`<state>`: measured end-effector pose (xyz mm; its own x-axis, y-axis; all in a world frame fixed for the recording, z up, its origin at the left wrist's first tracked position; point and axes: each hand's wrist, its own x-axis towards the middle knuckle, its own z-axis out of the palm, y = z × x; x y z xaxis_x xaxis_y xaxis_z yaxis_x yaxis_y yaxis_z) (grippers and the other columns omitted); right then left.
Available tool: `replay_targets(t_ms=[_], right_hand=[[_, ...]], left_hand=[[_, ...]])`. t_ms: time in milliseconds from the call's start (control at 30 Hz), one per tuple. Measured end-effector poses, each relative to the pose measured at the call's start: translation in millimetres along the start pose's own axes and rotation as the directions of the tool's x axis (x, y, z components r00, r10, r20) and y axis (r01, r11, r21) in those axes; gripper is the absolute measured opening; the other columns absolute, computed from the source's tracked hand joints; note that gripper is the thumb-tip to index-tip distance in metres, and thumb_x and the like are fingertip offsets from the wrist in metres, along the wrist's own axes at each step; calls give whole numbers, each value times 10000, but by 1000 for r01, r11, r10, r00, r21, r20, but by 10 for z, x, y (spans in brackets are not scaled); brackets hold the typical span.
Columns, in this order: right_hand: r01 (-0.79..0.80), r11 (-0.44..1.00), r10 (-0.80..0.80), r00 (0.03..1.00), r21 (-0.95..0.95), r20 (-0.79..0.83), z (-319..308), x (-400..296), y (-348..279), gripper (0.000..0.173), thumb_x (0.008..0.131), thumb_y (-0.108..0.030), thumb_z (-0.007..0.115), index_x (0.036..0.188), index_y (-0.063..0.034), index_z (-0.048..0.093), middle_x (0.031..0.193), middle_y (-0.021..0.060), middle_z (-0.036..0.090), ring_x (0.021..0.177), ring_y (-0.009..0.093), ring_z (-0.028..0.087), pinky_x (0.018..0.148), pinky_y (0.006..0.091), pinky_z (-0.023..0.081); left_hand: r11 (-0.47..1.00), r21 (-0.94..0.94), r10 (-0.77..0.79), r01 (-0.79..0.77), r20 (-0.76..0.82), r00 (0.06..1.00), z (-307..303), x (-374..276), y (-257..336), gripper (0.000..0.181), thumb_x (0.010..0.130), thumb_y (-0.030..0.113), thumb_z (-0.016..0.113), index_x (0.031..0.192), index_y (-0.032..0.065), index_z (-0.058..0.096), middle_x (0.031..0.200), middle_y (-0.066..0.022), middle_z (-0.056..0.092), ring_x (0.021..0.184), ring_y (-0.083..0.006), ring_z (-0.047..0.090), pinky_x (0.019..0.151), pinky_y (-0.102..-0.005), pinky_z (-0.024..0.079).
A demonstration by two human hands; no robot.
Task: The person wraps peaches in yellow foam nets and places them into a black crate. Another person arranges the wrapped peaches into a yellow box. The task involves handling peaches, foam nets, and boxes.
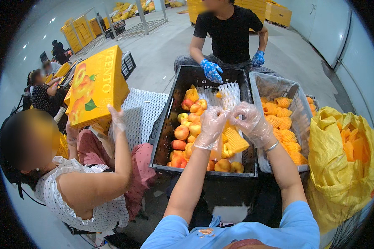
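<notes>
My left hand (210, 127) and my right hand (252, 124), both in clear plastic gloves, meet over a black plastic crate (204, 171). Their curled fingertips pinch the upper end of a yellow foam net sleeve (236, 138), which hangs down between them; the exact grip is partly hidden by the fingers. Under my left hand lie flat, red-and-yellow peaches (181, 133), heaped along the crate's left side and front. White foam netting (230, 93) lies behind my hands in the crate. Whether a fruit is inside the sleeve cannot be seen.
Right of the crate, a lined bin (300, 96) holds peaches in foam nets (285, 123). Beyond it stands a yellow woven sack (325, 158) of sleeves. A co-worker at left holds a yellow carton (95, 90); another, wearing blue gloves (212, 71), sits opposite.
</notes>
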<state>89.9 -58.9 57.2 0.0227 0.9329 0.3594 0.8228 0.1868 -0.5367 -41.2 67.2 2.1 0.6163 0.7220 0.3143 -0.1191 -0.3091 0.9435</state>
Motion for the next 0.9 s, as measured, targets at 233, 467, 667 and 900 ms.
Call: replay_targets(t_ms=[233, 467, 667, 900], right_hand=[[-70, 522, 360, 921, 850, -145, 363, -107, 167, 193, 884, -186, 623, 988, -34, 566, 944, 8, 585, 852, 91, 526, 797, 274, 443], [-473, 501, 392, 871, 725, 298, 55, -126, -181, 201, 835, -130, 677, 1009, -45, 623, 922, -23, 603, 857, 68, 546, 789, 238, 442], [-143, 839, 180, 983, 525, -21, 155, -206, 17, 219, 837, -136, 659, 710, 31, 596, 794, 20, 588, 770, 101, 552, 683, 259, 434], [-415, 162, 377, 865, 895, 332, 607, -627, 945, 413, 858, -210, 684, 1178, 21, 564, 1123, 99, 625, 973, 174, 626, 889, 301, 497]], left_hand=[[947, -282, -120, 152, 129, 984, 98, -7, 36, 302, 842, 271, 713, 736, -8, 670, 695, 6, 615, 636, -49, 510, 535, -257, 415], [796, -564, -240, 219, 39, 970, 258, -171, 144, 311, 875, 306, 673, 843, -3, 690, 767, -40, 650, 660, -80, 560, 547, -290, 449], [870, 492, -32, -30, 117, 993, 263, 98, -245, 303, 922, 342, 582, 962, 58, 680, 825, -144, 692, 672, -317, 651, 561, -394, 493], [985, 154, 54, -74, 130, 990, 417, 95, -464, 392, 947, 376, 530, 941, -3, 634, 657, -134, 613, 640, -315, 605, 605, -435, 464]])
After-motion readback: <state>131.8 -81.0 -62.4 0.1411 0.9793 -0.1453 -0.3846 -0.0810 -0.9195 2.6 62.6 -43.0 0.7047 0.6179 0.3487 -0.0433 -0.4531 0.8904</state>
